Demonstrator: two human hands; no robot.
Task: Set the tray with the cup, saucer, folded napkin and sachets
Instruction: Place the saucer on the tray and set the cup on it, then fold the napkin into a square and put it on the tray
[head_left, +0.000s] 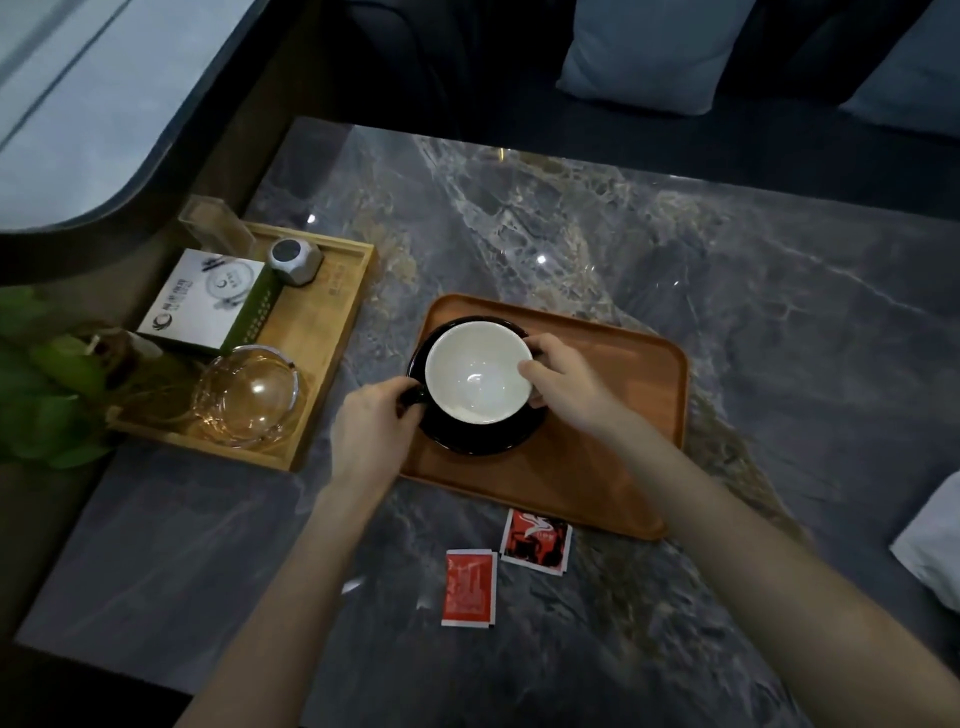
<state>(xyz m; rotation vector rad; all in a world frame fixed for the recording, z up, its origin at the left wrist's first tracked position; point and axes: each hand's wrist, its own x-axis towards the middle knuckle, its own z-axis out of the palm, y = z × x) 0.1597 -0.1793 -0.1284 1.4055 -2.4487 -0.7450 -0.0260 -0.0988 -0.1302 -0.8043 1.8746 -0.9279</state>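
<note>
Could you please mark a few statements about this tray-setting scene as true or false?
1. The cup sits on the saucer on the brown tray. True.
2. Both red sachets are on that tray. False: the sachets lie on the marble table, in front of the tray.
3. The left hand holds the cup's handle. True.
4. The cup is full of coffee. False: it is empty, white inside.
5. The right hand rests idle on the table. False: it touches the cup's rim.
</note>
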